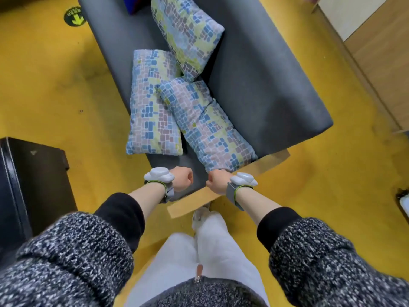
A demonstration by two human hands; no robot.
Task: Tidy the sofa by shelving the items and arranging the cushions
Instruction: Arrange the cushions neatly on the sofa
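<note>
A: Hands first, what's the grip?

B: Left hand [182, 178] is curled into a fist, nothing in it. Right hand [215, 181] same, fist, empty. Both hover over the near end of the dark grey upholstered sofa [265, 96], close together but not touching. Right fist is just beside the corner of a cushion; can't tell if it touches. Fingers are tucked under, so fingertips are hidden.

A: Wrists?

B: Each has a white rounded tracker w/ grey strap and green cord: left wrist tracker [158, 174], right wrist tracker [243, 178].

A: Cushions?

B: Three, all blue, green and mauve mosaic-print fabric. Nearest cushion [208, 127] lies diagonally on the seat, near corner by the right fist. Left cushion [150, 107] lies flat along the seat's left edge, partly under the nearest one. Far cushion [188, 34] lies tilted further up the seat, lower corner meeting the other two.

A: Sofa base?

B: Light wooden plinth [192, 204] shows at the near end; the rest is hidden under the seat.

A: Round about?

B: Yellow floor [44, 74], black box [33, 185] at left, cut off by the frame. Round floor sticker w/ yellow arrow [74, 16], text unreadable. Wooden panel furniture [380, 52] on the right, cut off. Blue-red item [137, 5] at the top edge, too cropped to ID.
</note>
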